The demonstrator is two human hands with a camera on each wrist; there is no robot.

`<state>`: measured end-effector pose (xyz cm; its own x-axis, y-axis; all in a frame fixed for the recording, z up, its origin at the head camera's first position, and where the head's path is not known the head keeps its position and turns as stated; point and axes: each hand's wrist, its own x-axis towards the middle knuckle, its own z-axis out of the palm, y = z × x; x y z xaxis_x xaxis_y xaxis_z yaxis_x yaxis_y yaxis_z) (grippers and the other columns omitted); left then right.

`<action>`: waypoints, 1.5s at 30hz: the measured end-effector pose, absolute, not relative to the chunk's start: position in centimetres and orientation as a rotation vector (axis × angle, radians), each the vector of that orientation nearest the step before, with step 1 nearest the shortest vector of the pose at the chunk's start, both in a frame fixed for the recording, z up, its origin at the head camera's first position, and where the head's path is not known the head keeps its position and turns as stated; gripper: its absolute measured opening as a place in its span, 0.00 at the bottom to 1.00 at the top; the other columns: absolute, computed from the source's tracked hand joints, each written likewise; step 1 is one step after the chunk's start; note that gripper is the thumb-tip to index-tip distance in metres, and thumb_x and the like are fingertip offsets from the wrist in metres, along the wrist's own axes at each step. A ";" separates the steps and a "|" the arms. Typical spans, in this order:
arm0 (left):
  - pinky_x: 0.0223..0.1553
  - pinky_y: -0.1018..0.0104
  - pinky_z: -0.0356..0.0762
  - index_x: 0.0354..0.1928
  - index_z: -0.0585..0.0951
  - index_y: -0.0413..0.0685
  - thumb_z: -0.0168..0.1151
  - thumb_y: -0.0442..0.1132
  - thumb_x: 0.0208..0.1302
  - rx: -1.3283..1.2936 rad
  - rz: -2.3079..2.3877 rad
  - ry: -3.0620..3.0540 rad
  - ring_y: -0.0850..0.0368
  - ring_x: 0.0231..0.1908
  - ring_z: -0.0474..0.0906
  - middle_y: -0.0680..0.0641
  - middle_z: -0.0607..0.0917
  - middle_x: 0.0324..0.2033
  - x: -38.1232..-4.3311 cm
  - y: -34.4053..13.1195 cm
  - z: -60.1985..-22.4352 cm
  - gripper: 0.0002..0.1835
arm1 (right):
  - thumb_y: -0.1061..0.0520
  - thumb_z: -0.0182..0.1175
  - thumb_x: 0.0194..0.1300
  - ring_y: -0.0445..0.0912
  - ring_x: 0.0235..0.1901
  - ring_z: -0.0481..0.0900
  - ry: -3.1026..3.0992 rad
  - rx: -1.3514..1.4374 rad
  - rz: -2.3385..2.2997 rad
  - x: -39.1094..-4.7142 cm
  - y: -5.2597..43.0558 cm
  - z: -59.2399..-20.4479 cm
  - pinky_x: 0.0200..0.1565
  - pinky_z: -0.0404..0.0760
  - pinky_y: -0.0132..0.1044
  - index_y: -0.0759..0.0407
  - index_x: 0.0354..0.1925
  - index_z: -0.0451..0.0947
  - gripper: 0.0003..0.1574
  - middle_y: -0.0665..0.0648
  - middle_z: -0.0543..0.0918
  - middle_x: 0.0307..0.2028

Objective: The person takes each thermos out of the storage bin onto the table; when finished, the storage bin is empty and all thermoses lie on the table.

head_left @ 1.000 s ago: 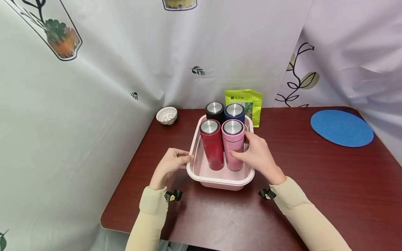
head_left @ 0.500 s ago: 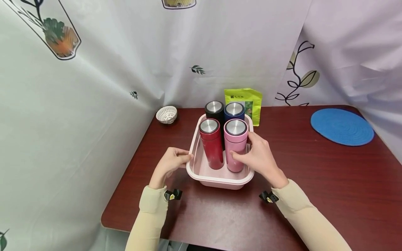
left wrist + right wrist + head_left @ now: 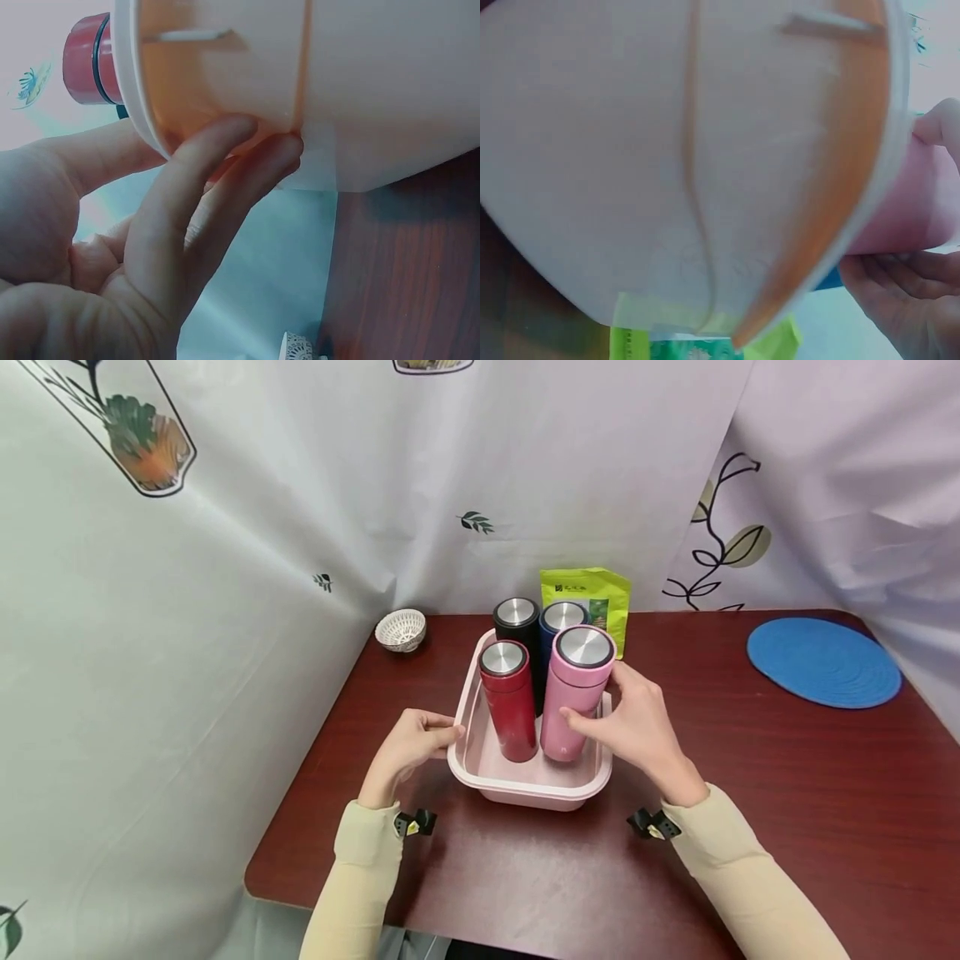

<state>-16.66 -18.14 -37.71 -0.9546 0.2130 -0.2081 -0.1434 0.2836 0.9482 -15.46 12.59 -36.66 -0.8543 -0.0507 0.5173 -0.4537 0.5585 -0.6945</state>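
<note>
Pink flask (image 3: 561, 710) is being held tilted, its lower end inside the pink basin (image 3: 540, 791), by the right hand (image 3: 641, 727), thumb and fingers curled round it; the basin's rim is being pinched by the left hand (image 3: 412, 743). The neighbouring red flask (image 3: 512, 710) could be knocked over by a sideways swing, the smooth body dropped through a loose grip. Behind, dark characters, too small to be read, are being displayed on a green packet (image 3: 618, 602).

Flasks (image 3: 512, 714) in basin (image 3: 528, 792), pouch (image 3: 611, 597) behind.
</note>
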 end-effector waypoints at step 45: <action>0.41 0.53 0.86 0.50 0.78 0.21 0.63 0.29 0.63 0.048 1.705 2.279 0.52 0.33 0.87 0.26 0.84 0.41 -17.0 -18.1 -37.7 0.17 | 0.62 0.78 0.41 0.31 0.33 0.78 -2.048 0.104 1.287 -14.7 20.0 -31.6 0.36 0.74 0.19 0.54 0.49 0.82 0.32 0.32 0.80 0.37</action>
<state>-16.98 -18.09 -37.73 -0.9563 0.2004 -0.2129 -0.1477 0.2971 0.9434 -14.70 19.96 -31.59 -0.7483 0.2868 0.5981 -0.4146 0.5015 -0.7593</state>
